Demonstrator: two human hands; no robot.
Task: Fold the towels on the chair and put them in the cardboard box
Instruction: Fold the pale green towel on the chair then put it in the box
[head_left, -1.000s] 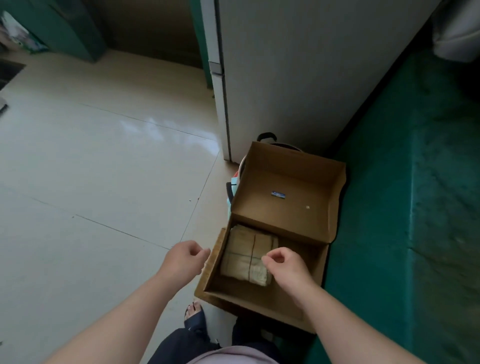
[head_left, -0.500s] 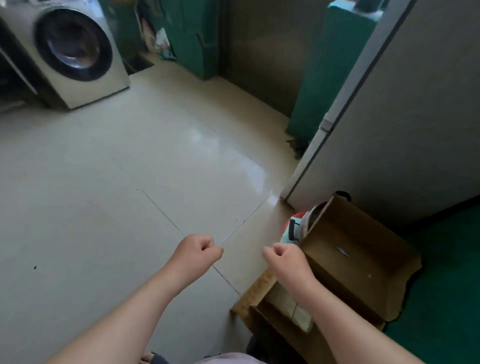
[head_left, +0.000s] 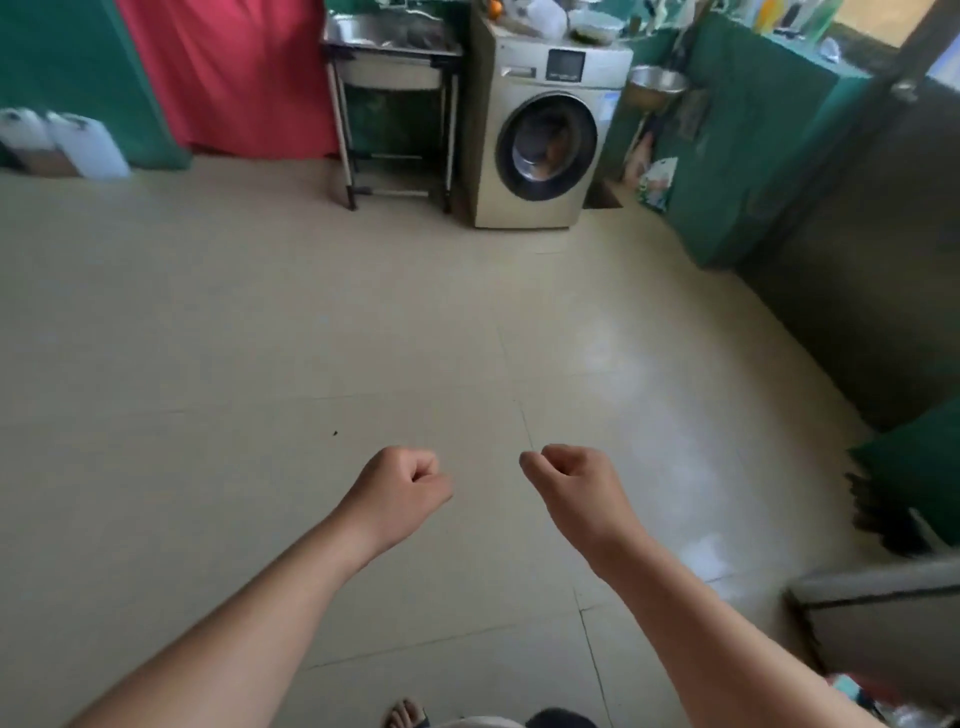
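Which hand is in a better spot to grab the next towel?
Neither, as far as I can tell. The left hand and the right hand are both curled, hold nothing and hang level over the beige tiled floor. No towel or chair shows, so I can't pick a side.

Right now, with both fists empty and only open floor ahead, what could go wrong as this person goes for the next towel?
Neither chair nor cardboard box is in view, so the turn may overshoot.
The floor looks glossy, and the foot appears to be in an open sandal: a slip is possible.
The left hand and right hand hold nothing, fingers curled, so they would be slow to catch a stumble.
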